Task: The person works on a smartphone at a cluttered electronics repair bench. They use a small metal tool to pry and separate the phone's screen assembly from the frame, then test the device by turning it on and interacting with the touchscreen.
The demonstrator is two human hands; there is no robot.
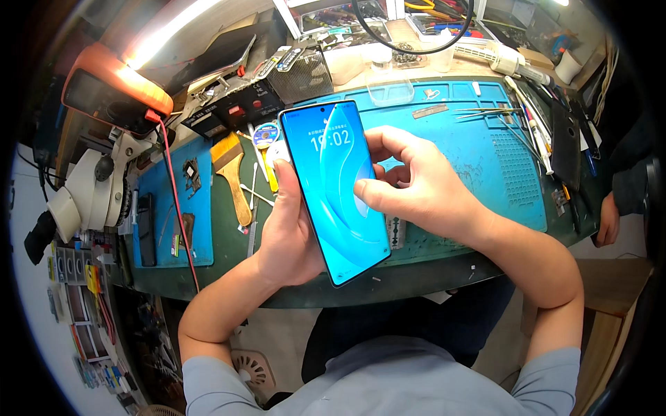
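A large smartphone [333,229] with a lit blue lock screen is held upright and slightly tilted over the bench's front part. My left hand [288,236] grips it along the left edge, thumb pressed to the side and fingers hidden behind. At the right edge my right hand [423,177] is closed on the phone: the thumb lies over the screen, and the curled fingers reach the edge, their tips partly hidden. Under the phone's right side a small metal strip [396,232] lies on the blue work mat [458,208].
A wooden-handled brush [232,177], cotton swabs and a solder spool [266,134] lie to the left. Further left stand a microscope [97,184] and an orange multimeter [114,90] with a red lead. Tweezers [489,111] and pens lie right. Another person's hand [608,220] hangs at the right edge.
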